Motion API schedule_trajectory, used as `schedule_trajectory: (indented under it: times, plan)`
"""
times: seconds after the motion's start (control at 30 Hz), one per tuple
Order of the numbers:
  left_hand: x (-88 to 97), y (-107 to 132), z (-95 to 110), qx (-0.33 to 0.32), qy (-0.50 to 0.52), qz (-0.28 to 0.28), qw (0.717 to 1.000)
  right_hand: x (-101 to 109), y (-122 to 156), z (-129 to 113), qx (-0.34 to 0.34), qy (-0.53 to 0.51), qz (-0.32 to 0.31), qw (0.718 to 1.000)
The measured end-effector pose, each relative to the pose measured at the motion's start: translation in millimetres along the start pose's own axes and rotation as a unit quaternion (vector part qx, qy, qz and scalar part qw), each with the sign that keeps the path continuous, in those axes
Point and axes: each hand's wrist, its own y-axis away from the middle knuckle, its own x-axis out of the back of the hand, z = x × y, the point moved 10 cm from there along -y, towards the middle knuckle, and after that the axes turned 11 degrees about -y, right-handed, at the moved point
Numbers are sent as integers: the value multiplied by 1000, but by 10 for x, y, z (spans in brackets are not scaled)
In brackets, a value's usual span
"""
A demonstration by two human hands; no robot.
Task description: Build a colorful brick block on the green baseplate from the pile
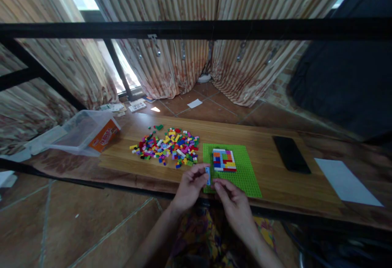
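Between the thumb and fingers of my left hand [192,184] is a light blue toy brick [208,175], held upright over the near left part of the green baseplate [245,170]. My right hand [231,194] is just to the right of it, thumb and fingertips pinched together; whatever is in that pinch, if anything, is too small to make out. Beyond both hands, a low block of multicoloured bricks [224,160] with a partly white edge sits on the baseplate. A loose pile of bricks [168,145] in many colours lies left of the plate.
A clear plastic tub [82,131] with an orange label stands at the table's left. To the right lie a black phone [290,153] and a white sheet of paper [346,180] on the wooden table [260,131]. A dark metal bar [196,30] crosses beyond the table.
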Motion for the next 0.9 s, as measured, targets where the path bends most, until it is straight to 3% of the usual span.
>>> schedule_trajectory:
  times: [0.13,0.37,0.5,0.63,0.73,0.9]
  plan:
    - [-302,-36,17,-21,2,-48,999,146,-1,43,-19,-65,44,997]
    - [-482,-84,12,-51,-98,-57,992,398,-59,123,-14,-67,83,994]
    - [-360,-178,10,-81,-196,17,977,640,-166,-10,24,37,151,987]
    - [-155,-309,52,-104,-311,86,941,761,-334,-201,60,200,208,956]
    - [-129,-391,49,-106,-375,83,917,668,-473,-278,83,287,206,932]
    - [-248,-425,81,-139,-437,55,887,493,-582,-318,99,381,216,893]
